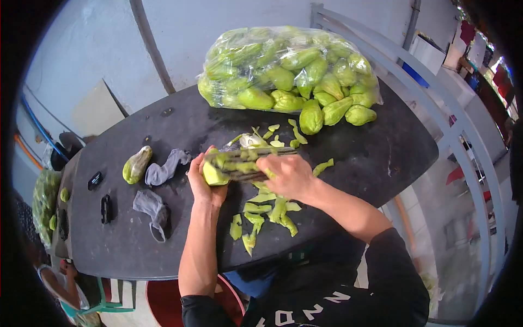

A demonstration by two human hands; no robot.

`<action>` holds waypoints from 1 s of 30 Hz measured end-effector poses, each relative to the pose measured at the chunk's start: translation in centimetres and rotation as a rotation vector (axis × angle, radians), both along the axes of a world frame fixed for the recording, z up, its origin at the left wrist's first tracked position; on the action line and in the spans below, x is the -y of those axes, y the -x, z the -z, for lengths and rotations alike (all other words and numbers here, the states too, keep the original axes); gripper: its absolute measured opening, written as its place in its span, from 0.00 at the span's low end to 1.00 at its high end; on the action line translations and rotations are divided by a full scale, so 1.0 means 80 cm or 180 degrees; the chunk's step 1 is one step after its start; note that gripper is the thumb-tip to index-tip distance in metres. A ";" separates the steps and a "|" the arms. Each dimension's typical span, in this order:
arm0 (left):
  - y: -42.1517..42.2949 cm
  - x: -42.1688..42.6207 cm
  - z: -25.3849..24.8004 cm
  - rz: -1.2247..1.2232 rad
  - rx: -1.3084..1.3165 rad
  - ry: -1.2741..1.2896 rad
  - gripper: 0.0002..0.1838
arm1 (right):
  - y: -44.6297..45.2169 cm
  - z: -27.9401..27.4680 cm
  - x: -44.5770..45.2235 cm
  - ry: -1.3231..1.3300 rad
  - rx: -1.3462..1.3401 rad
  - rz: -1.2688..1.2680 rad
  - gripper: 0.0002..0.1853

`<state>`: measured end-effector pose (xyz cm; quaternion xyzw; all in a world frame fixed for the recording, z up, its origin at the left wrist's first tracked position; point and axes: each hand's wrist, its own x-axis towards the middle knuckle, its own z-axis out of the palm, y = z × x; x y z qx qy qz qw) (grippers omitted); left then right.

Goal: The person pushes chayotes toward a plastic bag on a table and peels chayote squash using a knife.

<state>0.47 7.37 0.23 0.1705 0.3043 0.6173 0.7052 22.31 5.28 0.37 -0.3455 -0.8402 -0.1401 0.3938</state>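
My left hand [202,182] is closed around a partly peeled chayote [216,173], its pale green flesh bare at the near end. My right hand [286,175] grips a knife, seen as a broad streaked blade [242,165] blurred by motion against the chayote; its handle is hidden in my fingers. Below both hands lie several green peel strips [260,210] on the dark table [190,250]. More peel scraps and a crumpled piece of clear plastic [251,140] sit just beyond the blade.
A large clear bag of chayotes [289,68] spills open at the table's far side. On the left are a single chayote [137,164], two grey gloves [166,168] and two small black objects [105,209]. A red tub [163,302] stands below; another person [60,283] sits at lower left.
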 end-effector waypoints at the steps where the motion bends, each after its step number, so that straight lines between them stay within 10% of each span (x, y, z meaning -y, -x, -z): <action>1: -0.002 -0.004 0.004 -0.0041 0.0035 -0.0084 0.23 | 0.004 -0.001 0.005 0.0011 0.0066 -0.0186 0.16; 30: -0.008 0.021 -0.018 0.0273 0.0343 -0.0424 0.26 | 0.013 -0.015 0.023 0.0046 0.0029 -0.0468 0.21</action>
